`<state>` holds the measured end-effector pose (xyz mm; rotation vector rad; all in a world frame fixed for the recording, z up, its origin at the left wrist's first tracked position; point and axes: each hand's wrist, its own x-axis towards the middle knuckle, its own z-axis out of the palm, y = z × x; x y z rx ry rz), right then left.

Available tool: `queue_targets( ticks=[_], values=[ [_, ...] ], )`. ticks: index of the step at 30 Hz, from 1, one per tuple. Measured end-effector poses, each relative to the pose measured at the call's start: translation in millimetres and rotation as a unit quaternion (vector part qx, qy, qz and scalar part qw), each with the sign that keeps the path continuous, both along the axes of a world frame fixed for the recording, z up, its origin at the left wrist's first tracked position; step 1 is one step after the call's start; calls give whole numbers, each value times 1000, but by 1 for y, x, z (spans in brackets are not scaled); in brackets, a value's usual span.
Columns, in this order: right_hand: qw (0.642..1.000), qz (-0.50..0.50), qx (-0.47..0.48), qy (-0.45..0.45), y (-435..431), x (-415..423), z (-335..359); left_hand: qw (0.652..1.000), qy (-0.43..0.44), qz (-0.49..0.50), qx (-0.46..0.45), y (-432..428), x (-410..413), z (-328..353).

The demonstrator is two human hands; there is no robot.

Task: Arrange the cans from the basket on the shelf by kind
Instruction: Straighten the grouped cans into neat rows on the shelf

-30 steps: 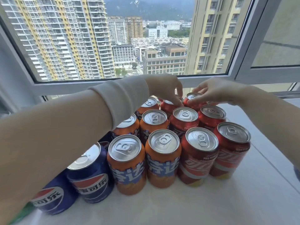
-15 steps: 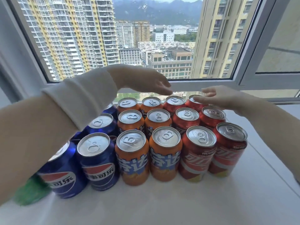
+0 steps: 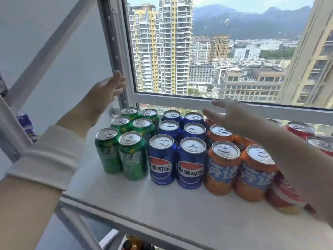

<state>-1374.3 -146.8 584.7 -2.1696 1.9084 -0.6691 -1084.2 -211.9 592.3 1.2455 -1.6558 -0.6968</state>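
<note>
Both my hands are empty: the left hand (image 3: 106, 90) hangs with straight fingers by the window frame (image 3: 124, 73), and the right hand (image 3: 234, 117) is spread above the orange cans (image 3: 222, 166). On the shelf (image 3: 162, 204) stand green cans (image 3: 132, 156), blue cans (image 3: 191, 163), orange, then red cans (image 3: 300, 129) (basket out of view). Sorting looks done to me; I'd only square the rows with flat palms, gently.

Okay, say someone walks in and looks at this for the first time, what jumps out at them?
The block of cans on the white shelf, sorted by colour: green cans at left, then blue cans, orange cans, and red cans at far right. Both hands hover open above them, left hand by the window frame, right hand over the orange ones. Behind, the glass shows tall towers.
</note>
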Motion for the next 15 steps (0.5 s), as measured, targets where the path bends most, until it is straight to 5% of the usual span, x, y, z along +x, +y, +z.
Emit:
queue_targets(
  ticks=[8,15],
  values=[
    [996,48,17,73,-48,80,-9,944,312,17,110,-37,53,-68],
    [994,33,70,82,-97,119,-15,895,368,-92,234,-70,42,-98]
  ],
)
